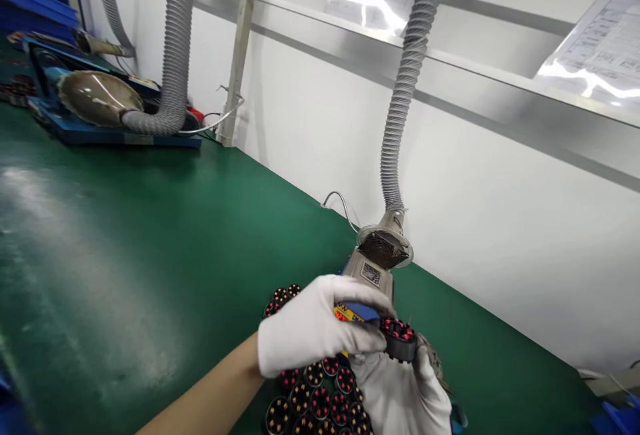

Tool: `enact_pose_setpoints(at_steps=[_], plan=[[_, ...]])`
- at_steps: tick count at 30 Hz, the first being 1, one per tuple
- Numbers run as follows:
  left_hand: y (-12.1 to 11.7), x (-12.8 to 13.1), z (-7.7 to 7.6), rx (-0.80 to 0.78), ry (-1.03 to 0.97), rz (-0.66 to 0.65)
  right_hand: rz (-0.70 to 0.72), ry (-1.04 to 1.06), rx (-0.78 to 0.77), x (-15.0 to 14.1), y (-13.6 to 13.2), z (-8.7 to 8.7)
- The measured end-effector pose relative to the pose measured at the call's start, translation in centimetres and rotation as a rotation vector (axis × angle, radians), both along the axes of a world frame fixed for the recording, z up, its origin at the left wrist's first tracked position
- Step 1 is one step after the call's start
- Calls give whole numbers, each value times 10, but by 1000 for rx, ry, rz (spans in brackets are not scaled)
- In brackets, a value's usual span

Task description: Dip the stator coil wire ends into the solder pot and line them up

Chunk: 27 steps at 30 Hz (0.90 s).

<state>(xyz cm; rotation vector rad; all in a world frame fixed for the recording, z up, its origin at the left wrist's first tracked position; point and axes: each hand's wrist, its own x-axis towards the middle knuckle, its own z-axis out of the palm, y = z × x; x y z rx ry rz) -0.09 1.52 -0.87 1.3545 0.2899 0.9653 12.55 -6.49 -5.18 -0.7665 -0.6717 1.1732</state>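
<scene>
Between my two white-gloved hands is a motor stator (399, 340), a dark ring with red wire windings showing on its top. My left hand (323, 322) comes in from the left, its fingertips and thumb closed at the stator's left side. My right hand (403, 392) is lower, with fingers wrapped at its right side and underneath; part of that hand is hidden. Below and left of my hands, more stators (320, 402) stand close together, some with red windings and some with copper-yellow ones. Right behind my left fingers is a yellow-and-blue panel (350, 314) with lit red digits.
A grey metal device (370, 272) stands behind my hands, under a round fume hood (385, 247) on a ribbed hose (403, 95). The green tabletop (165, 242) runs to a white wall. Far left sits a blue machine (115, 132) with another hose.
</scene>
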Motion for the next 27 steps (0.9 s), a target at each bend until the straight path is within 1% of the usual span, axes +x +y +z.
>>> enact_pose_setpoints(at_steps=[1, 3, 5, 6, 8, 10, 11, 12, 13, 15, 16, 17, 18, 19, 20, 22, 24, 25, 27], plan=[[-2, 3, 0, 7, -7, -3, -16, -9, -7, 2, 0, -3], [-9, 9, -3, 14, -89, 98, -49, -26, -21, 8, 1, -11], [-15, 11, -5, 30, -187, 179, -149, -107, 13, 14, 4, -17], [-18, 10, -5, 47, -236, 194, -226, -179, 49, 16, 6, -20], [-20, 5, -4, 56, -328, 216, -431, -363, 138, 14, 10, -22], [-18, -2, -1, 4, -313, 220, -672, -514, 232, 4, 14, -21], [-16, -3, 0, -41, -262, 195, -794, -577, 290, -2, 16, -19], [-14, -3, 1, -83, -192, 133, -913, -651, 358, -9, 17, -18], [-13, -2, 0, -109, -117, 36, -1009, -760, 435, -15, 18, -16], [-12, 6, -3, -143, -37, -149, -1128, -1046, 563, -23, 19, -16], [-13, 11, -6, -177, -44, -190, -1164, -1181, 606, -24, 20, -16], [-15, 16, -9, -231, -70, -187, -1198, -1285, 635, -24, 20, -18], [-16, 20, -12, -297, -108, -143, -1224, -1341, 659, -23, 20, -19], [-18, 23, -14, -349, -150, -77, -1235, -1344, 676, -21, 20, -21], [-18, 24, -15, -373, -184, -2, -1232, -1303, 685, -19, 20, -22], [-17, 21, -13, -351, -227, 117, -1205, -1200, 675, -14, 18, -23], [-13, 14, -8, -330, -245, 171, -1196, -1133, 633, -12, 16, -22], [-11, 11, -5, -326, -225, 152, -1205, -1120, 617, -13, 15, -22], [-9, 8, 0, -335, -131, 13, -1230, -1099, 596, -16, 14, -20]])
